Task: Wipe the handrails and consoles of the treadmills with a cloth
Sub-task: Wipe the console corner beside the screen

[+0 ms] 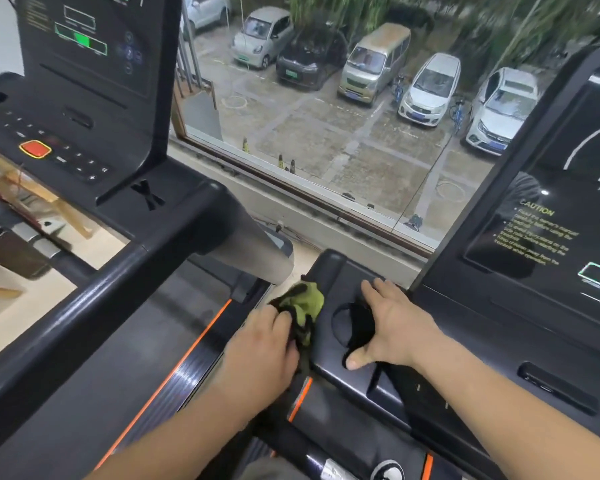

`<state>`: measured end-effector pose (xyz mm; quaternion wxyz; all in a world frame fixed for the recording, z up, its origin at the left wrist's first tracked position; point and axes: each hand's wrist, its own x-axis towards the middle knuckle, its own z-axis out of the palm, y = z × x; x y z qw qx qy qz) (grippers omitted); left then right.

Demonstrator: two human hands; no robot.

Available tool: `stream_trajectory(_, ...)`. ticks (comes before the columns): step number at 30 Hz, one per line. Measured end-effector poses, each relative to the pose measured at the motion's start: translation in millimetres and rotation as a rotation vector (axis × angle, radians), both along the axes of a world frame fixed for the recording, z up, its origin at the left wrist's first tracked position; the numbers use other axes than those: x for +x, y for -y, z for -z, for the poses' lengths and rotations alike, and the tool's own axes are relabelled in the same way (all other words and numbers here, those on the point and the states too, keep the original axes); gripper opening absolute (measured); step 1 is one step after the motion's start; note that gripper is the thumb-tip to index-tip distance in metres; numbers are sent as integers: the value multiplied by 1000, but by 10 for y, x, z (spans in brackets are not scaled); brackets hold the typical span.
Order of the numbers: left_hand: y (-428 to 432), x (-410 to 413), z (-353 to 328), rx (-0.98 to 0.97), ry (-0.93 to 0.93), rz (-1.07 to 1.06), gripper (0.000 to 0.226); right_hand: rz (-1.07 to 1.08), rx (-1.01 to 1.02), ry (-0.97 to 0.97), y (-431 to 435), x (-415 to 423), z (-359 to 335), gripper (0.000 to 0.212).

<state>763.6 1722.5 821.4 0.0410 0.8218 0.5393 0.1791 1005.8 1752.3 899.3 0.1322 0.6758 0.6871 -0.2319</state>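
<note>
Leftmost, neighbouring treadmill console [66, 133], red stop button [35, 148], black handrail [94, 289]. Centre: left hand [260, 344] bunched around green cloth [303, 303], pressed against nearer console's left edge [329, 271]. Right: right hand [392, 323] spread flat over its cup recess [343, 323].

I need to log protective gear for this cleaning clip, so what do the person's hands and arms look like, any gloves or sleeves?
Both the left hand and the right hand are bare: no gloves, rings, watch or wristband visible. Both forearms are uncovered as far as the frame shows, with no sleeve in view.
</note>
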Motion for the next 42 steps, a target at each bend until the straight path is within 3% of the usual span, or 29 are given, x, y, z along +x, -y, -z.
stream_trajectory(3, -162, -136, 28, -67, 139, -229, 21, 13, -38, -31, -57, -197, 83, 156)
stream_trajectory(7, -102, -7, 126, -510, 322, -112, 40, 9, -33, 43, -97, -388, 182, 158)
stream_trajectory(12, -359, 194, 92, -469, 148, -153, 51, 51, -18, 13, -98, -383, 193, 157)
stream_trajectory(16, -997, 519, 178, -592, 311, -213, 60, 66, 0, -4, -95, -393, 195, 156)
stream_trajectory(19, -1235, 616, 190, -667, 404, -213, 54, 88, -2, -15, -97, -377, 215, 157)
stream_trajectory(22, -1034, 510, 184, -676, 421, -177, 51, 92, -5, -21, -95, -356, 224, 157)
stream_trajectory(26, -395, 143, 146, -684, 297, -197, 69, 90, -1, -27, -81, -335, 233, 155)
stream_trajectory(30, 356, -164, 159, -526, 177, -235, 74, 75, -15, -38, -49, -304, 230, 154)
stream_trajectory(34, 386, -125, 234, -378, 143, -271, 56, 10, 36, 28, 20, -285, 191, 145)
stream_trajectory(36, 228, 38, 240, -368, 157, -326, 50, -79, 143, 93, 180, -285, 183, 130)
stream_trajectory(39, 91, 343, 254, -190, 101, -303, 48, -172, 382, 29, 554, -213, 193, 92)
stream_trajectory(42, 301, 716, 281, -38, 9, -161, 48, -104, 383, -26, 887, 21, 135, 79)
